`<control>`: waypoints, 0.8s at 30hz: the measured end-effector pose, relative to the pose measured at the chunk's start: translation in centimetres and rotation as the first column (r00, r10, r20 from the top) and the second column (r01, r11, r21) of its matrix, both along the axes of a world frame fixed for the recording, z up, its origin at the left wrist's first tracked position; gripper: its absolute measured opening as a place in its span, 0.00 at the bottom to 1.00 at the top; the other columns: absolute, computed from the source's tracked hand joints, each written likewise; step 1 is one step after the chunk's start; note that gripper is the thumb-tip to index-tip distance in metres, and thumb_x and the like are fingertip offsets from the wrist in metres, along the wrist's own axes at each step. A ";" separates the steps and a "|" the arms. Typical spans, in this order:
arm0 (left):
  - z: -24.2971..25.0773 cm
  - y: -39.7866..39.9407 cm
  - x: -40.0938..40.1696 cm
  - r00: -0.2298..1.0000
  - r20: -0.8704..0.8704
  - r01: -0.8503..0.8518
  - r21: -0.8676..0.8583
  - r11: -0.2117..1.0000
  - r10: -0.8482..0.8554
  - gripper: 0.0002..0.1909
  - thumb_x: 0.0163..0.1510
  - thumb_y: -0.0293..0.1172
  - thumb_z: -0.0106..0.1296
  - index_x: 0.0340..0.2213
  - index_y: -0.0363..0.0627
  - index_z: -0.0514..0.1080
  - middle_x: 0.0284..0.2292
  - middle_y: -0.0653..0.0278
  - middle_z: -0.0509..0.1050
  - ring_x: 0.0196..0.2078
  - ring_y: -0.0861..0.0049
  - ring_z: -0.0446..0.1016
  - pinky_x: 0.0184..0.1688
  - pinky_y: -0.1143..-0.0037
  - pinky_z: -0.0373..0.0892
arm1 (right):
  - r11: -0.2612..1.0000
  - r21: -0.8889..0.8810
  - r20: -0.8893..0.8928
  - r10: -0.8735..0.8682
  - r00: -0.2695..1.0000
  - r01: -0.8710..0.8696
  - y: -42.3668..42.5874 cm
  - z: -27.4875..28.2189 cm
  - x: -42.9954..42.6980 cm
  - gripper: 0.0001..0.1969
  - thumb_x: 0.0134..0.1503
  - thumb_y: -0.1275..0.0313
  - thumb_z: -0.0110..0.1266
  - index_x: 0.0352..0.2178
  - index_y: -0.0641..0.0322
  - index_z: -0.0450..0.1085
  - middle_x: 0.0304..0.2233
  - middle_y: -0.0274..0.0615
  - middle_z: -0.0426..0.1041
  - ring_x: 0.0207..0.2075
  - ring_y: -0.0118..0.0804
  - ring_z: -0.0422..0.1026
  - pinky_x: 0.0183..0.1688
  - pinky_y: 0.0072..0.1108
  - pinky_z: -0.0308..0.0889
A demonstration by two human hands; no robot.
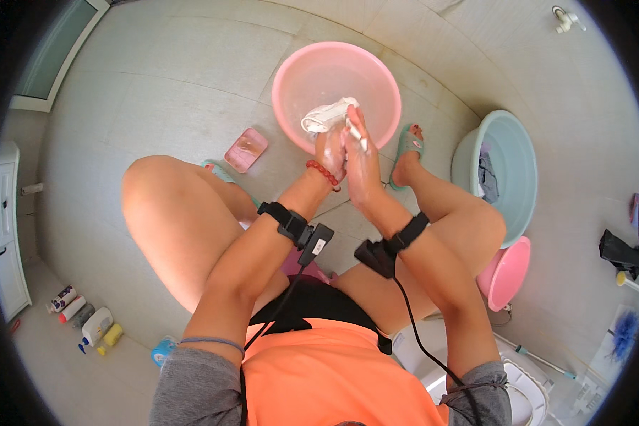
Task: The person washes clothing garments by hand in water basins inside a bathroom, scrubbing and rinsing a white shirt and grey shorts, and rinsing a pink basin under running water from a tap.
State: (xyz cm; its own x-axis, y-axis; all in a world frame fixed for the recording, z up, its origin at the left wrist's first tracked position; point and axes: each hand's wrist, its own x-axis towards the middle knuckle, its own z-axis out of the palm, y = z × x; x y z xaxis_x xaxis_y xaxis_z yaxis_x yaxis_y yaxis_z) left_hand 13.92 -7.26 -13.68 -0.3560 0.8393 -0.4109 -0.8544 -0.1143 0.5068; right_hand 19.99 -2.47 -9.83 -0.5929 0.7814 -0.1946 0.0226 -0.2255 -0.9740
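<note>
A wet white cloth (327, 115) is bunched up over the near side of a pink plastic basin (283, 101). My left hand (331, 152), a red bead bracelet at its wrist, grips the cloth from the left. My right hand (363, 160) presses against it from the right, fingers stretched forward, with white cloth or lather between them. Whitish suds coat both hands. The palms face each other, so much of the grip is hidden. Some cloudy liquid seems to lie in the basin.
On the tiled floor left of the basin lies a pink soap dish (246, 150). A large pale-blue tub (511, 213) with clothes stands right, near another pink basin (510, 274). Several bottles (97, 326) line the left wall. Cables run from my wrist straps. A tap (566, 21) is upper right.
</note>
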 end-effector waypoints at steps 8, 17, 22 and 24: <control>3.1 0.9 0.9 0.986 0.106 -0.129 -0.019 0.991 0.130 0.17 0.56 0.39 0.38 0.44 0.45 0.63 0.35 0.68 0.67 0.35 0.82 0.66 0.37 0.80 0.65 | 0.999 0.024 0.040 0.033 0.999 -0.034 -0.2 0.5 -0.3 0.24 0.57 0.68 0.42 0.53 0.68 0.52 0.51 0.45 0.59 0.51 0.32 0.58 0.53 0.20 0.53; 4.1 1.5 3.0 0.983 0.145 -0.117 0.011 0.993 0.115 0.17 0.58 0.36 0.37 0.47 0.44 0.61 0.44 0.63 0.67 0.46 0.76 0.65 0.49 0.75 0.62 | 0.975 0.003 -0.006 -0.220 0.975 0.220 2.9 1.5 -0.4 0.12 0.57 0.68 0.45 0.38 0.67 0.65 0.40 0.44 0.67 0.41 0.31 0.65 0.42 0.21 0.64; 5.5 1.6 0.9 0.943 0.310 -0.199 0.238 0.951 0.120 0.19 0.58 0.36 0.37 0.48 0.40 0.58 0.46 0.61 0.66 0.49 0.72 0.65 0.54 0.72 0.58 | 0.817 -0.470 -0.189 -0.461 0.867 0.332 5.0 2.3 -1.1 0.20 0.56 0.54 0.43 0.32 0.64 0.60 0.26 0.37 0.63 0.28 0.33 0.67 0.35 0.27 0.68; 6.0 1.7 0.4 0.923 0.364 -0.206 0.202 0.958 0.122 0.20 0.58 0.39 0.38 0.48 0.39 0.59 0.46 0.59 0.66 0.49 0.69 0.65 0.54 0.70 0.58 | 0.800 -0.524 -0.195 -0.447 0.873 0.292 5.0 3.3 -0.9 0.21 0.56 0.52 0.41 0.28 0.62 0.58 0.25 0.36 0.62 0.27 0.33 0.66 0.35 0.27 0.68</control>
State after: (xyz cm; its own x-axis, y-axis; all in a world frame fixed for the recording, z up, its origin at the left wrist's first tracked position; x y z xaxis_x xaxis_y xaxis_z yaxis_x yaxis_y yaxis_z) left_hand 14.33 -5.56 -7.67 -0.3683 0.8678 -0.3335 -0.9297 -0.3459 0.1267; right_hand 19.05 2.57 -6.50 -0.3651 0.8122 -0.4551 -0.4265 -0.5804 -0.6937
